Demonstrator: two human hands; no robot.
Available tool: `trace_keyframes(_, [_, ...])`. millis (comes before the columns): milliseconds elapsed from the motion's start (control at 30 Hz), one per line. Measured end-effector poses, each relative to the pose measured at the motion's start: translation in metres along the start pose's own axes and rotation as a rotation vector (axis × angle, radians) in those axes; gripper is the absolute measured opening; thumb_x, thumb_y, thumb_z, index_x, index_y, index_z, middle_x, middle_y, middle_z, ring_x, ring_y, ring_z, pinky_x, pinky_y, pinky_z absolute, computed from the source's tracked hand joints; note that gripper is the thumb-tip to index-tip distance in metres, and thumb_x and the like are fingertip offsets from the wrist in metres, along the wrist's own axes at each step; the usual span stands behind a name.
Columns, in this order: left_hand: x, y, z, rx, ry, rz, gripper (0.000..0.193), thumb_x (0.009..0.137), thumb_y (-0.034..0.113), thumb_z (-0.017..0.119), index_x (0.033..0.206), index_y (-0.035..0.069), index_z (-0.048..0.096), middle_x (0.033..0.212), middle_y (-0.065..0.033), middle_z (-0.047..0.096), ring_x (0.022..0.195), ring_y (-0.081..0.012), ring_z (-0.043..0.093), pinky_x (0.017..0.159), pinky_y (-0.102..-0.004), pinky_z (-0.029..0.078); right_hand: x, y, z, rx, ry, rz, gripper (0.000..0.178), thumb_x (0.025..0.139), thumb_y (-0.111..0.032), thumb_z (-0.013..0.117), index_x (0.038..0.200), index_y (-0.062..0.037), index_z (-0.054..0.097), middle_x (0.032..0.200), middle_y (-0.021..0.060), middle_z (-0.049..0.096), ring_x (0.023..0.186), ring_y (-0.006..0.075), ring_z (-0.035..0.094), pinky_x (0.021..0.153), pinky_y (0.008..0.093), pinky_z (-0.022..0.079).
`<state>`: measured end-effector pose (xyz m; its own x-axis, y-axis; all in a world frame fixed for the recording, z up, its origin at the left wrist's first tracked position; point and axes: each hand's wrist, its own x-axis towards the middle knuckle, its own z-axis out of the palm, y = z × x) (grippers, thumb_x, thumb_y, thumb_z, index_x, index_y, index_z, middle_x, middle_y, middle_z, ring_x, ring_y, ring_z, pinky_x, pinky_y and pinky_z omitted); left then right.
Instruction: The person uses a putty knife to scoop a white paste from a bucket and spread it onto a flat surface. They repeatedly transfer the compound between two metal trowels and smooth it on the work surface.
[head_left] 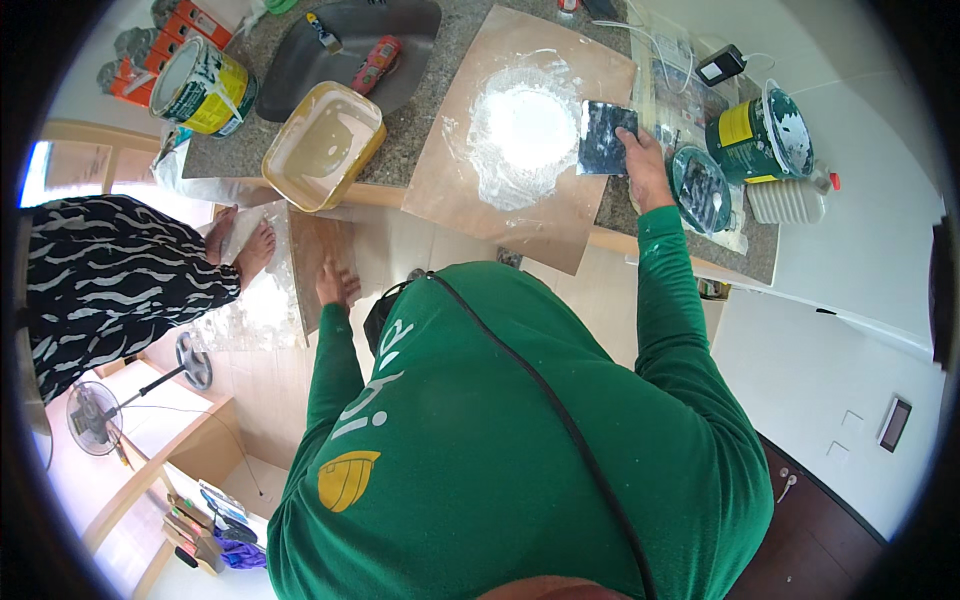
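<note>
My right hand (648, 168) grips the near right edge of a flat dark rectangular spreader (602, 140), smeared with white. Its blade lies over the right side of a brown board (450, 180), beside a round heap of bright white powder or paste (525, 128). Whether the blade touches the board I cannot tell. Down at the left, my left hand (338, 286) is empty, fingers apart, in front of a brown panel. Just right of my right hand stands a round teal tub (700, 190) with a dark smeared surface.
A yellow rectangular basin (325, 145) of pale liquid sits at the counter's edge, by a dark sink (290, 60) holding a brush (325, 35) and a red object. Paint buckets (760, 135) stand at both ends. At left is another person's patterned clothing (130, 270) and bare feet.
</note>
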<state>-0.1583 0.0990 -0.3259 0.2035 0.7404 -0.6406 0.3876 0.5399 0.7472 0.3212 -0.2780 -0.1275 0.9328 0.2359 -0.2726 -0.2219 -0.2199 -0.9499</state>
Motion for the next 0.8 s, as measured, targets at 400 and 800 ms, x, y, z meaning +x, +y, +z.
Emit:
trace_keyframes(400, [-0.036,-0.158,-0.098,0.183,0.098,-0.489,0.061,0.099,0.046,0.056,0.134,-0.004,0.05,0.111,-0.0235,0.067,0.067,-0.0329,0.07,0.054,-0.0425,0.061,0.014,-0.006,0.014,-0.134,-0.072,-0.052,0.032,0.1,-0.018,0.062,0.123,0.0046,0.064,0.105,0.0084,0.071,0.089,0.0155,0.063,0.083,0.0319,0.05])
trace_keyframes(800, [0.001,-0.064,-0.062,0.106,0.061,-0.053,0.049,0.102,0.04,0.058,0.128,-0.002,0.058,0.09,-0.0176,0.07,0.065,-0.0264,0.071,0.054,-0.0359,0.059,0.003,-0.092,0.022,-0.702,-0.024,-0.388,0.051,0.098,-0.036,0.061,0.127,0.0064,0.062,0.117,0.0272,0.068,0.112,0.0397,0.065,0.097,0.0418,0.049])
